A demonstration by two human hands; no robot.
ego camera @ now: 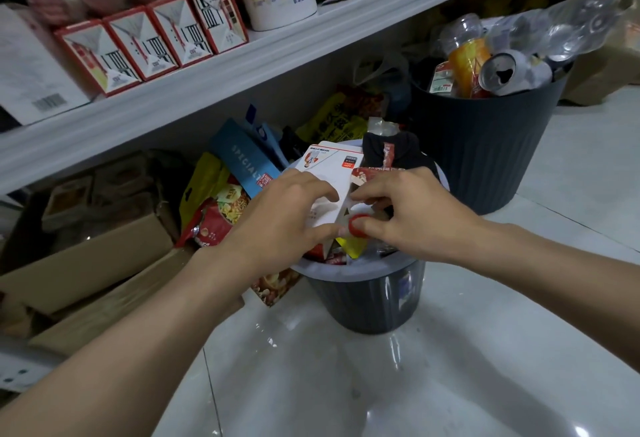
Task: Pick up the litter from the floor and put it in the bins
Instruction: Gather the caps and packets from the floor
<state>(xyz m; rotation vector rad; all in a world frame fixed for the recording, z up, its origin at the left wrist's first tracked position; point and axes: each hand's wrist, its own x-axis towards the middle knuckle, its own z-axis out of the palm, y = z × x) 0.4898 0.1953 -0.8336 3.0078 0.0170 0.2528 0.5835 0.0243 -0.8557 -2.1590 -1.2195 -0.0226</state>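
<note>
Head view.

- **Hidden or unclear:** The mouth of the near bin (363, 298) is mostly hidden under the hands and heaped wrappers. Only its ribbed wall and front rim show, standing on the glossy floor (398, 395). The print on the white carton (329, 169) is too blurred to read, and the left hand (277, 218) covers its lower end. Both forearms are cut off at the frame edge, at 7 and 4 o'clock.
- **Left hand:** It is over the bin's mouth. The grip is curled round the carton, fingers across the top face and thumb under the edge. The carton is tilted above the bin's contents.
- **Right hand (412, 208):** It is just beside the left, at its 3 o'clock. The grip pinches a small red bottle cap (358, 227) at the carton's lower corner. I cannot tell which fingertips hold it.
- **Far bin (485, 152):** It stands at 2 o'clock of the near bin, piled with a crushed can (502, 72) and clear bottles (554, 27).
</note>
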